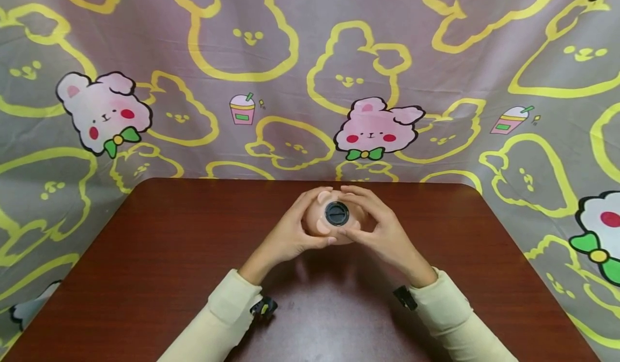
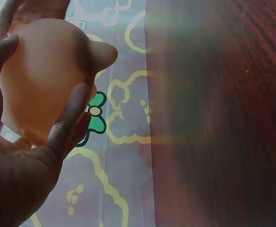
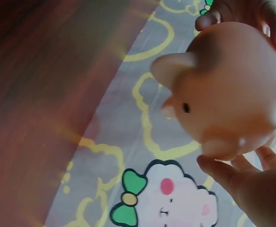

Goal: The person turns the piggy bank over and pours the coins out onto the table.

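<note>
Both hands hold a pink piggy bank (image 1: 316, 212) above the far half of the table, its underside with a round black plug (image 1: 337, 213) turned toward the head camera. My left hand (image 1: 289, 230) grips it from the left, and my right hand (image 1: 387, 227) grips it from the right, thumbs on the near side. Seen from the right wrist, the piggy bank (image 3: 237, 85) shows a small black eye (image 3: 186, 108) and a pointed ear (image 3: 168, 68). The left wrist view shows its smooth round body (image 2: 43, 71), with the left thumb (image 2: 76, 99) along it.
A dark red-brown wooden table (image 1: 169, 254) lies under the hands. Behind and around it hangs a patterned curtain (image 1: 290, 23) with yellow outlines and rabbit faces. Small black devices (image 1: 263, 307) sit at both wrists, by the cream sleeves (image 1: 213, 319).
</note>
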The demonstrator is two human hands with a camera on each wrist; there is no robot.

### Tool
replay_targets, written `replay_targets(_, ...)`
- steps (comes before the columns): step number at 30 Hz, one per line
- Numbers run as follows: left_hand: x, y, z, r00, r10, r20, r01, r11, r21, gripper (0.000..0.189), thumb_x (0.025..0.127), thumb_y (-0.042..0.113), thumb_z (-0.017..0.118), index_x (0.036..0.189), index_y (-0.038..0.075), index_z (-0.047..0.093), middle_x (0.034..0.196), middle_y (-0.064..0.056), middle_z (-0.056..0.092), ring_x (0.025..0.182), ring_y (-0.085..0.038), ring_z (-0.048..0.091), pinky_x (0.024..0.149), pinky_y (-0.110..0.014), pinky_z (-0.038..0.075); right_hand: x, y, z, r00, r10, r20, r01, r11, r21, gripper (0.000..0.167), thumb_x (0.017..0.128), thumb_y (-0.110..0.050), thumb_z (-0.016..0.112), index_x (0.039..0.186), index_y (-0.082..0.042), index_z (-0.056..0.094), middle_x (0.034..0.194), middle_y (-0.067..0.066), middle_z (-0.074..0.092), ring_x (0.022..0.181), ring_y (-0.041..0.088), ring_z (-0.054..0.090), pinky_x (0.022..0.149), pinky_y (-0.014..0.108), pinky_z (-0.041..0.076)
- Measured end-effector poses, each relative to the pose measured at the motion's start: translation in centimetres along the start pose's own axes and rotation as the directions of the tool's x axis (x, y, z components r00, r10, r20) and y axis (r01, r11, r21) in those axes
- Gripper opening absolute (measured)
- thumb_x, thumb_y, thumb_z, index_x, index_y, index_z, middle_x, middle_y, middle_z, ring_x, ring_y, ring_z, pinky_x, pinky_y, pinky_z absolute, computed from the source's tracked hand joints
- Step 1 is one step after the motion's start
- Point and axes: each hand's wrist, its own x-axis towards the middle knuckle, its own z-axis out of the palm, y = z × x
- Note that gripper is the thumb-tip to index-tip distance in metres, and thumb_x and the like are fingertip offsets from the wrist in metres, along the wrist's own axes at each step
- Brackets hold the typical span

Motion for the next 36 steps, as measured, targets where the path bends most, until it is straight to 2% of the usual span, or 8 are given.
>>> replay_targets(5, -0.1, 0.3, 0.1, 1.0, 0.01, 0.014, -0.01, 1.0, 0.013, 0.093, 0.075, 0.014, 0.095, 0.155, 0.019, 0.047, 0.157, 0.0, 0.046, 0.137, -0.02, 0.049, 0.106, -0.035, 0.049, 0.2, -0.6, 0.4, 0.982, -0.172, -0.078, 0.164, 0.981, -0.106, 0.045, 0.081, 0.004, 0.086, 0.124, -0.005, 0.074, 0.137, 0.013, 0.065, 0.135, 0.029, 0.054, 0.118, 0.018, 0.035)
replay_targets(10, -0.1, 0.3, 0.2, 1.0, 0.026, 0.014, -0.026, 0.999, 0.035, 0.092, 0.075, 0.015, 0.095, 0.155, 0.021, 0.049, 0.158, -0.001, 0.045, 0.139, -0.02, 0.048, 0.111, -0.035, 0.046, 0.4, -0.9, 0.7, 0.931, -0.352, -0.095, 0.313, 0.906, -0.286, 0.036, 0.078, 0.011, 0.083, 0.112, 0.0, 0.075, 0.119, 0.016, 0.07, 0.119, 0.033, 0.057, 0.111, 0.018, 0.04)
replay_targets(12, -0.1, 0.3, 0.3, 0.999, 0.038, 0.015, -0.038, 0.998, 0.047, 0.092, 0.075, 0.014, 0.095, 0.154, 0.021, 0.049, 0.159, -0.002, 0.044, 0.14, -0.02, 0.048, 0.112, -0.035, 0.045, 0.4, -1.1, 0.7, 0.917, -0.391, -0.078, 0.344, 0.874, -0.343, 0.032, 0.078, 0.012, 0.083, 0.108, 0.0, 0.076, 0.112, 0.014, 0.071, 0.115, 0.033, 0.058, 0.11, 0.025, 0.042)
replay_targets(18, -0.1, 0.4, 0.4, 0.998, 0.057, 0.016, -0.058, 0.996, 0.062, 0.092, 0.074, 0.013, 0.095, 0.154, 0.021, 0.049, 0.16, -0.003, 0.044, 0.141, -0.021, 0.048, 0.114, -0.036, 0.045, 0.6, -1.4, 0.9, 0.892, -0.451, -0.016, 0.401, 0.807, -0.433, 0.024, 0.079, 0.013, 0.08, 0.1, 0.0, 0.077, 0.102, 0.009, 0.073, 0.109, 0.033, 0.058, 0.108, 0.063, 0.043)
replay_targets(20, -0.1, 0.5, 0.4, 0.998, 0.059, 0.015, -0.06, 0.996, 0.065, 0.092, 0.074, 0.013, 0.095, 0.154, 0.02, 0.05, 0.159, -0.002, 0.044, 0.142, -0.021, 0.047, 0.115, -0.037, 0.044, 0.7, -1.4, 1.0, 0.881, -0.474, -0.006, 0.418, 0.783, -0.46, 0.022, 0.078, 0.013, 0.08, 0.097, 0.001, 0.077, 0.1, 0.009, 0.073, 0.105, 0.033, 0.059, 0.104, 0.069, 0.045)
replay_targets(23, 0.0, 0.6, 0.5, 0.998, 0.065, 0.017, -0.066, 0.995, 0.07, 0.093, 0.074, 0.012, 0.096, 0.154, 0.02, 0.05, 0.159, -0.002, 0.044, 0.143, -0.019, 0.046, 0.116, -0.037, 0.043, 0.7, -1.4, 1.1, 0.867, -0.499, -0.001, 0.433, 0.753, -0.494, 0.018, 0.078, 0.012, 0.079, 0.092, 0.001, 0.077, 0.098, 0.009, 0.073, 0.1, 0.033, 0.059, 0.1, 0.063, 0.049)
replay_targets(28, 0.0, 0.7, 0.6, 0.997, 0.072, 0.022, -0.074, 0.994, 0.078, 0.093, 0.073, 0.012, 0.096, 0.154, 0.02, 0.05, 0.16, -0.004, 0.044, 0.146, -0.02, 0.044, 0.118, -0.04, 0.042, 0.6, -1.4, 1.2, 0.867, -0.499, -0.009, 0.415, 0.73, -0.543, 0.014, 0.08, 0.004, 0.083, 0.091, -0.004, 0.077, 0.093, 0.006, 0.074, 0.096, 0.03, 0.059, 0.083, 0.048, 0.047)
replay_targets(36, 0.0, 0.7, 0.8, 0.994, 0.108, 0.019, -0.109, 0.989, 0.096, 0.093, 0.072, 0.011, 0.096, 0.153, 0.018, 0.051, 0.16, -0.008, 0.044, 0.146, -0.023, 0.045, 0.118, -0.041, 0.042, 0.5, -1.5, 1.2, 0.858, -0.513, -0.03, 0.409, 0.718, -0.563, 0.018, 0.077, 0.005, 0.085, 0.09, -0.004, 0.076, 0.091, 0.006, 0.072, 0.09, 0.027, 0.058, 0.075, 0.045, 0.043)
